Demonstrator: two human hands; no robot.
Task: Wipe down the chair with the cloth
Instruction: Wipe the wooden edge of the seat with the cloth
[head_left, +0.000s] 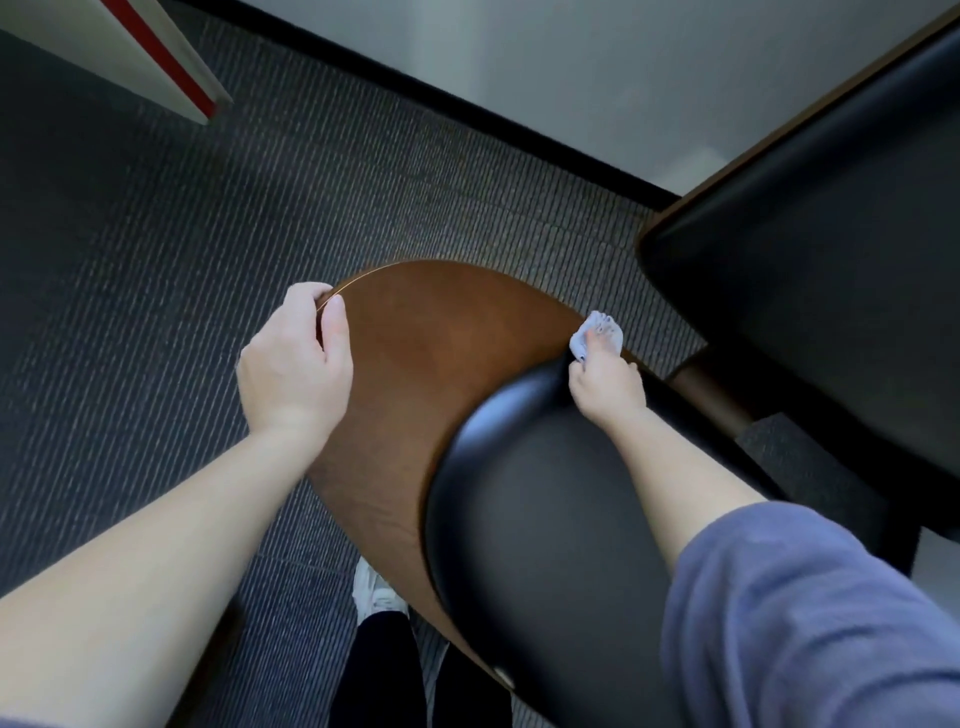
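Firmly, the left hand (296, 364) grips the upper rim of the curved brown wooden backrest (441, 338), its thumb lying on the visible face and its fingers wrapped over the edge. The right hand (605, 384) pinches a small crumpled pale cloth (597, 332) and presses it against the same backrest near its right edge, just beside the black padded cushion (535, 519). A blue-grey sleeve (805, 623) covers the right upper arm. Another black-upholstered seat (831, 260) stands near on the right, on grey ribbed carpet (156, 234).
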